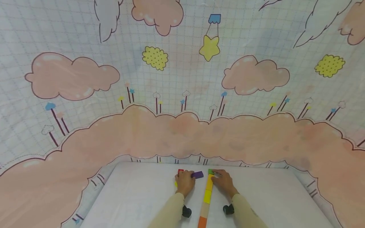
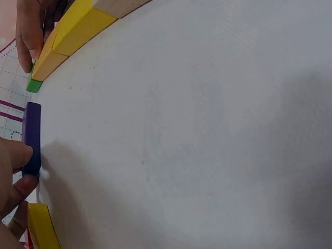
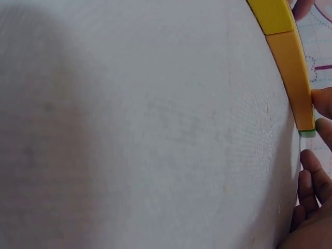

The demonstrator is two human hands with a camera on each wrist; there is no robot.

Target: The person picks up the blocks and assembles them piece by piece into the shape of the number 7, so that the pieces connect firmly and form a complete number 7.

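Observation:
My left hand [image 1: 186, 183] pinches a purple block [image 1: 198, 174], thumb on its side, the block pointing right. Beneath that hand lie a red block [image 1: 181, 170] and a yellow block [image 2: 43, 226], both partly hidden. A row of blocks runs away from me: orange [image 1: 202, 221], plain wood [image 1: 205, 209], yellow [image 1: 207, 196] and yellow-orange [image 1: 209, 182]. At its far end is a green block [image 1: 210, 171], held by the thumb and forefinger of my right hand [image 1: 224, 183]. In the right wrist view the other fingers [image 3: 312, 165] curl loosely; the green block is mostly hidden.
The blocks stand on a white tabletop [image 1: 128, 196], close to its far edge. A cloth printed with clouds and stars [image 1: 176, 133] hangs or lies beyond it. Dark wrist-worn devices [image 1: 186, 211] sit by both cuffs.

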